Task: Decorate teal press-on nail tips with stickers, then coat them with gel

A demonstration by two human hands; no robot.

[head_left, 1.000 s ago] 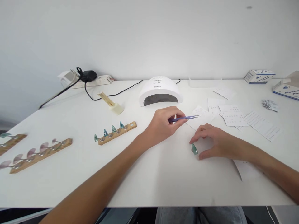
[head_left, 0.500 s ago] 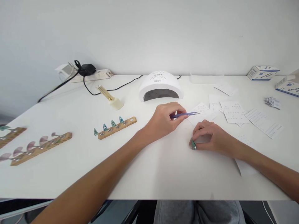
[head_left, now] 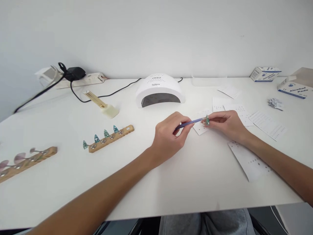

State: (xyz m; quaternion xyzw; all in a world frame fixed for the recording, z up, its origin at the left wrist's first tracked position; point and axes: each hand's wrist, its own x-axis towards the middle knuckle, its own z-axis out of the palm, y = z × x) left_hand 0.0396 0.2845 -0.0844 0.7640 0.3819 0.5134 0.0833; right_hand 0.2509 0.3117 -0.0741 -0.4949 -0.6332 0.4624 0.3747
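Note:
My left hand (head_left: 171, 133) pinches purple tweezers (head_left: 192, 122) whose tips point right, meeting a small teal nail tip (head_left: 207, 120). My right hand (head_left: 227, 124) holds that nail tip between thumb and fingers, lifted just above a white sticker sheet (head_left: 201, 125). Both hands are closed and meet near the table's middle, in front of the white nail lamp (head_left: 160, 91).
A wooden holder (head_left: 110, 137) with several teal nail tips lies to the left, and another holder (head_left: 26, 160) with pink tips sits further left. A power strip (head_left: 80, 80), a cream tool (head_left: 100, 102), several sticker sheets (head_left: 267, 124) and alcohol pad boxes (head_left: 293, 86) lie on the white table (head_left: 156, 182).
My right hand lifted the teal nail tip from the table and carried it up and back to the tweezers' tips. The camera view shifted slightly to the right.

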